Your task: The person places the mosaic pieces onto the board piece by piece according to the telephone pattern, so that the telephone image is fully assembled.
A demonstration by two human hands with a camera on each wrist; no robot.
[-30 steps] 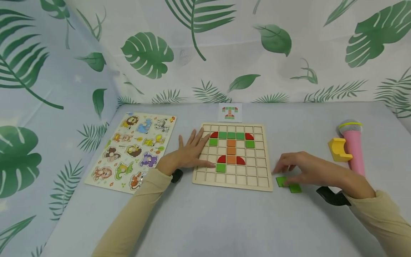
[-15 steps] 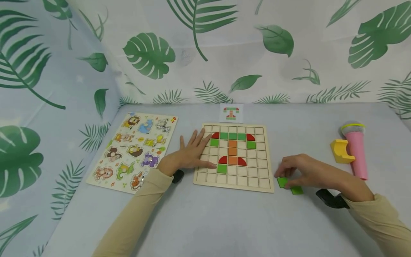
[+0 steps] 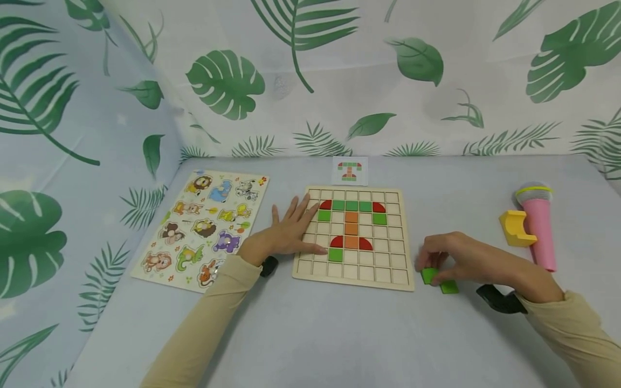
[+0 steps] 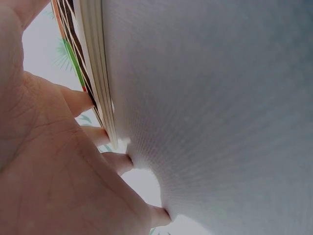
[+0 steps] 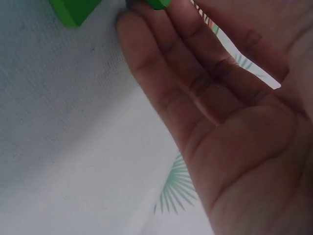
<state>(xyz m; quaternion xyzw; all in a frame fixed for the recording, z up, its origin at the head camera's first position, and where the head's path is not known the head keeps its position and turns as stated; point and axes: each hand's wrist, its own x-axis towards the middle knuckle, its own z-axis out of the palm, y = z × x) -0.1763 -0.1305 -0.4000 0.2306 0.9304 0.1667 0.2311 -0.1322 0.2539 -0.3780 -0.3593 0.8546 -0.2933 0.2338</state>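
Observation:
A wooden grid board (image 3: 383,274) lies on the table, with red, green and orange pieces forming a T-like figure. My left hand (image 3: 286,233) rests along the board's left edge, fingers spread and straight, thumb across the lower left squares. In the left wrist view, fingertips (image 4: 80,102) touch the board's edge (image 4: 100,73). Right of the board, my right hand (image 3: 458,258) pinches a green square tile (image 3: 429,276) between curled fingers and thumb. A second green tile (image 3: 449,287) lies beside it, partly under the thumb; the right wrist view shows this tile (image 5: 73,11) only in part.
Behind the board lies a card (image 3: 350,171) printed with a similar figure. An animal puzzle board (image 3: 199,229) is at left. At right lie a pink toy microphone (image 3: 539,231) and a yellow curved block (image 3: 515,228). Leaf-patterned cloth (image 3: 315,97) stands behind the table.
My right thumb and fingers have closed in on the nearer green tile, which has shifted slightly to the right. The left hand has stayed in place on the board.

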